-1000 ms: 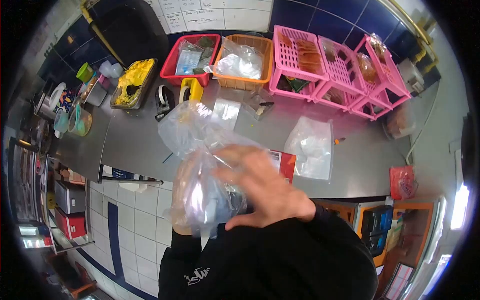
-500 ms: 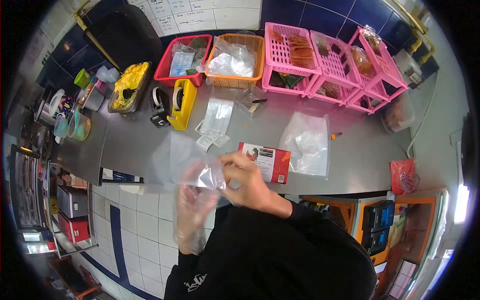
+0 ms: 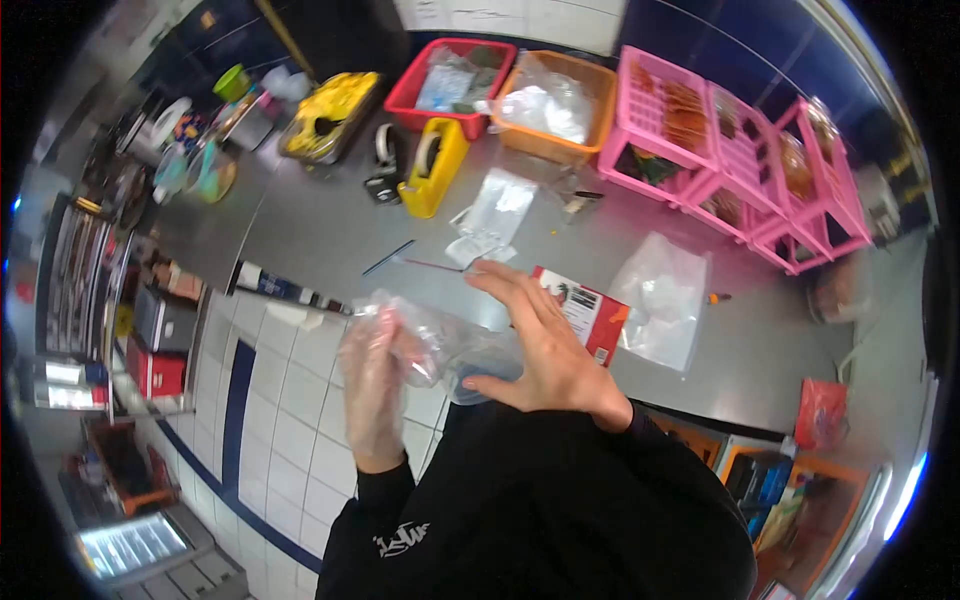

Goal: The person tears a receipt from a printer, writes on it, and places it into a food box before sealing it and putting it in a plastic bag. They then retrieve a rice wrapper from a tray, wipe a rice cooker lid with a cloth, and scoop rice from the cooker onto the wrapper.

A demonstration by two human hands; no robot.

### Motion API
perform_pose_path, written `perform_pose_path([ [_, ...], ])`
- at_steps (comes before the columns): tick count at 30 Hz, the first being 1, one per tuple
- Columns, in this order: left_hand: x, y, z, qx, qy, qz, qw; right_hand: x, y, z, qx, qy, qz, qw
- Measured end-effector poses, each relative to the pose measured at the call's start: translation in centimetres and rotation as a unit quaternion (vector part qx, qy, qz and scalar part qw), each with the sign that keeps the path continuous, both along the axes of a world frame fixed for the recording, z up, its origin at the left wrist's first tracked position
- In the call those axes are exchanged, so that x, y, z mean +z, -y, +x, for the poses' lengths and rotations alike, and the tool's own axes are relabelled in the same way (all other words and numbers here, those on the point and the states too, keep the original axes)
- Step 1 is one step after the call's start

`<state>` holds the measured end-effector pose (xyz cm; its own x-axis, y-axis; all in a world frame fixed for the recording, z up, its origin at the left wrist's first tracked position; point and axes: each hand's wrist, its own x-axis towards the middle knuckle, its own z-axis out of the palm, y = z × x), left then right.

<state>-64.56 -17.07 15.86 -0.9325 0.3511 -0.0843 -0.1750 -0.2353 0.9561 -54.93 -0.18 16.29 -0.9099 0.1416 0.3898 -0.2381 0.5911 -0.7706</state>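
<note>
My left hand (image 3: 375,385), in a clear plastic glove, has its fingers closed round a crumpled clear plastic bag (image 3: 425,345) over the counter's front edge. To its right my bare right hand (image 3: 550,350) is held open, thumb and fingers well apart. A translucent tub (image 3: 460,385) shows under the right thumb, partly covered by that hand and the plastic. Just beyond the right fingers lies a red and white printed box (image 3: 610,318), partly hidden by the hand. One thin blue stick (image 3: 388,258) and one thin red stick (image 3: 436,265) rest on the steel counter (image 3: 320,225).
Flat clear bags (image 3: 660,300) lie at the right, white packets (image 3: 497,210) in the middle. Along the back stand a yellow tape dispenser (image 3: 428,185), a red basket (image 3: 402,98), an orange basket (image 3: 555,148), pink racks (image 3: 685,180) and a tray of yellow food (image 3: 335,105).
The right hand has let go of the clear plastic and spread open. The plastic, earlier stretched out to the left, is now bunched at the left hand. The view has turned.
</note>
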Motion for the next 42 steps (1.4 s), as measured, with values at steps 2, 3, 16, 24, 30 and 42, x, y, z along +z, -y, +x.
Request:
perform_pose_path([
  [2, 1.0, 0.1, 0.3, -0.06, -0.001, -0.03, 0.998, 0.1, 1.6, -0.6, -0.037, -0.03, 0.054, 0.997],
  [3, 1.3, 0.1, 0.4, -0.091, 0.0, -0.043, 0.995, -0.5, 2.6, -1.3, -0.046, -0.047, 0.072, 0.995],
  [16, 0.9, 2.8, 0.4, -0.035, 0.097, 0.126, 0.987, -4.7, 6.0, -4.5, 0.145, 0.061, -0.317, 0.935],
  [24, 1.4, 4.7, 1.5, -0.051, 0.196, 0.133, 0.97, -4.9, 8.4, -5.3, 0.221, -0.024, -0.128, 0.966],
  [30, 3.2, 6.5, 1.6, -0.058, 0.132, 0.121, 0.982, -8.1, 8.3, -6.8, 0.053, 0.064, -0.239, 0.967],
  [42, 1.3, 4.1, 2.4, 0.073, 0.09, 0.232, 0.966, -7.8, 9.2, -8.9, -0.062, -0.218, -0.035, 0.973],
])
